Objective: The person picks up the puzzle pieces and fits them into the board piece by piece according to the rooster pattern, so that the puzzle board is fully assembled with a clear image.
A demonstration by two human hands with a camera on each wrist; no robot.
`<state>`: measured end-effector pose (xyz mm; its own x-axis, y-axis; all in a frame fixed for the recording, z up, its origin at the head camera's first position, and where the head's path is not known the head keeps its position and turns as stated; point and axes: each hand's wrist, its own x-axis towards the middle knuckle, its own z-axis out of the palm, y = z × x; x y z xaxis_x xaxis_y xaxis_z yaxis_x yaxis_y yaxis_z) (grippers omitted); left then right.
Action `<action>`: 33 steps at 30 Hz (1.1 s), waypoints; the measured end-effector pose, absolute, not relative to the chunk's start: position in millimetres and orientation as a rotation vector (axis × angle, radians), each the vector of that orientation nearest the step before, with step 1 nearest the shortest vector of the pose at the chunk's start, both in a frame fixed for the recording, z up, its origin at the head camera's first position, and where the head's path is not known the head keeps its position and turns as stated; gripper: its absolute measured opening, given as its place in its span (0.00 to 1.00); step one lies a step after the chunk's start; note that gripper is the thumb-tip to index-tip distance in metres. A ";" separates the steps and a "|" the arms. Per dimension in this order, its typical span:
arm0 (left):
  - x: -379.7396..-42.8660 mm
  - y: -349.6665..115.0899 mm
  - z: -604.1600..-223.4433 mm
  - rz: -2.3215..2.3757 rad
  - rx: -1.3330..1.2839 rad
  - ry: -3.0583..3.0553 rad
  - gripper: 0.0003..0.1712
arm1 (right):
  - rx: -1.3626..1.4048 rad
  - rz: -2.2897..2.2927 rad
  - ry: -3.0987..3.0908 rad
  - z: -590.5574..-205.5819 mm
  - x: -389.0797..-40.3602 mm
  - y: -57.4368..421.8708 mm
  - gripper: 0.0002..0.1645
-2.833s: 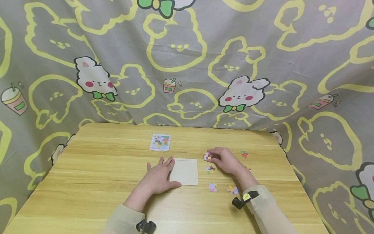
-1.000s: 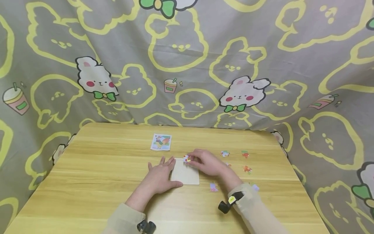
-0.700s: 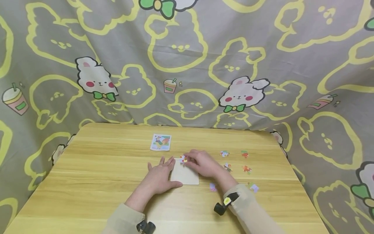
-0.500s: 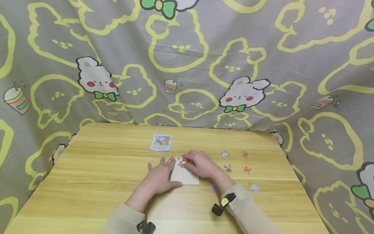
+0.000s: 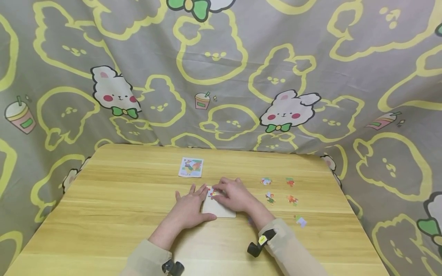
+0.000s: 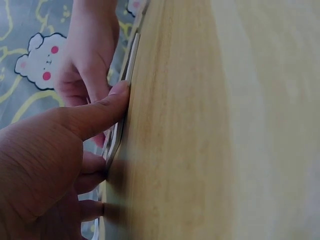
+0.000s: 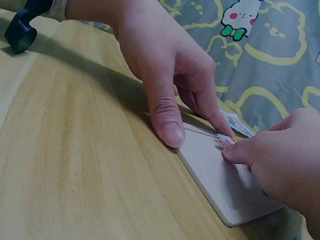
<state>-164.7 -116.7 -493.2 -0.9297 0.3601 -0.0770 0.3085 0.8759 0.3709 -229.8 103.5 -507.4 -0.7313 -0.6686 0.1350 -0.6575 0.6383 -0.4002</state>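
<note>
A pale, square puzzle tray (image 5: 220, 209) lies on the table. My left hand (image 5: 187, 210) is spread along its left side, with the thumb touching the near edge and fingertips at the far left corner. Thumb and fingers of my right hand (image 5: 235, 195) pinch a small colourful jigsaw piece (image 5: 211, 192) at the tray's far left corner. In the right wrist view the piece (image 7: 226, 140) sits low against the tray (image 7: 220, 185), next to a left fingertip. The right fingers hide part of it.
Several loose jigsaw pieces lie right of the tray, among them a red-and-green one (image 5: 290, 181) and an orange one (image 5: 292, 199). Behind the tray is a square picture card (image 5: 191, 167). A patterned curtain (image 5: 221, 76) hangs behind the wooden table.
My right hand has picked up the jigsaw piece from the table at the right, carried it left over the tray, and turned and lowered it at the far left corner. The left hand has stayed put.
</note>
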 end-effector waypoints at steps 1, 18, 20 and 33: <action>-164.4 -116.8 -493.1 0.539 0.519 2.901 0.61 | -1.141 -0.680 2.819 -507.5 -229.4 103.2 0.25; -163.5 -115.5 -492.5 0.545 0.527 2.896 0.62 | -1.116 -0.698 2.886 -511.3 -225.1 101.8 0.20; -163.7 -115.0 -492.7 0.547 0.532 2.896 0.62 | -1.108 -0.701 2.899 -510.9 -224.5 101.6 0.20; -163.8 -116.4 -492.2 0.548 0.541 2.894 0.57 | -1.082 -0.769 2.896 -506.7 -225.2 103.1 0.22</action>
<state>-163.8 -116.4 -492.2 -0.9243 0.3741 -0.0754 0.3207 0.8685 0.3779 -225.2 103.1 -506.7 -0.7682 -0.6067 0.2044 -0.6281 0.6527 -0.4236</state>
